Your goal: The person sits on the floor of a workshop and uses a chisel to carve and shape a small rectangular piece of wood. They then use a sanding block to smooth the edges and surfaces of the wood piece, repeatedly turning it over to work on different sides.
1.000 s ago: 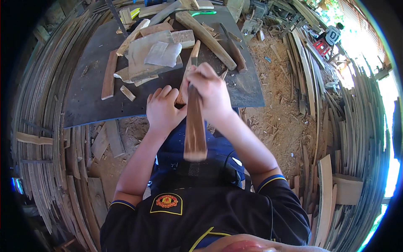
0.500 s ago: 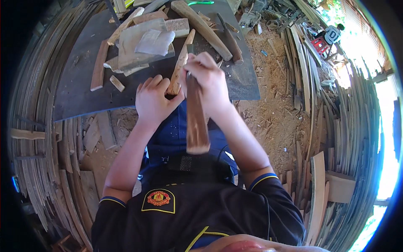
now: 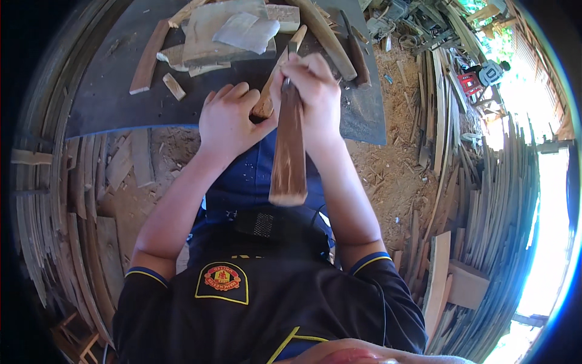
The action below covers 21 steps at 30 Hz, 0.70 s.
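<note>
My left hand (image 3: 230, 118) is closed on the near end of a slim, tapered piece of wood (image 3: 264, 104) by the near edge of a dark table (image 3: 109, 115). The wood slants away from me, its pale tip to the far right. My right hand (image 3: 315, 91) grips a cutting tool with a long wooden handle (image 3: 288, 158). Its thick butt points back toward my body. A short grey blade (image 3: 292, 47) shows beyond my fingers, lying along the tapered wood. Whether it is a chisel or a knife I cannot tell.
Boards with a crumpled translucent sheet (image 3: 247, 33) on top lie across the table. A small offcut (image 3: 174, 87) and a curved strip (image 3: 148, 57) are at left, a thick stick (image 3: 330, 42) at right. Planks line both sides. A person (image 3: 490, 74) sits far right by a red chair (image 3: 470, 84).
My view has shifted, so the table sits higher in the picture. Both hands keep their grips, and the tool's blade still lies against the tapered wood.
</note>
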{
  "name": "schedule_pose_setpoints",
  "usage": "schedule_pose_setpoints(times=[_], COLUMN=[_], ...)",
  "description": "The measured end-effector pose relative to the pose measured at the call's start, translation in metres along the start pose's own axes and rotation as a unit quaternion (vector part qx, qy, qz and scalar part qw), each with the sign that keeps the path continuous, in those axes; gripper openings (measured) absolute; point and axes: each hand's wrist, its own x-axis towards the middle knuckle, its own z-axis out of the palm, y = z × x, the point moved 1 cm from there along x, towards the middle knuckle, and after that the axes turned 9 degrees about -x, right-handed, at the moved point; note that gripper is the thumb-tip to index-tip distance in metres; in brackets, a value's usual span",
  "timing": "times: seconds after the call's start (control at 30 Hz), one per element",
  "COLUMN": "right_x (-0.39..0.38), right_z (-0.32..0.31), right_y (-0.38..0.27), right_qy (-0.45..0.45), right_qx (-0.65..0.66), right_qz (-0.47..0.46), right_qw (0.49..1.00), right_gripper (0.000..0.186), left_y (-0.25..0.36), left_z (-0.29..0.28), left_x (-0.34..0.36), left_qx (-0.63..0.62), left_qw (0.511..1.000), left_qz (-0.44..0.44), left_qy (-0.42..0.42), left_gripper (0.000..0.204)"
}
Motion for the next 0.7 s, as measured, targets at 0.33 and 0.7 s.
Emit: schedule_pose_setpoints(times=[0.33, 0.7], right_x=[0.001, 0.019], right_z=[-0.005, 0.007], right_y=[-0.005, 0.018], right_qy=[0.002, -0.027], right_qx=[-0.048, -0.047], right_qz=[-0.037, -0.058], right_qw=[0.998, 0.997], right_gripper=[0.010, 0.011], left_y=[0.002, 0.000], left_z=[0.000, -0.001], left_x=[-0.003, -0.003], left_qx=[-0.001, 0.022], left_qw=[1.000, 1.000], left_qz=[-0.015, -0.005], left_qy=[0.013, 0.003], left_gripper=[0.036, 0.035])
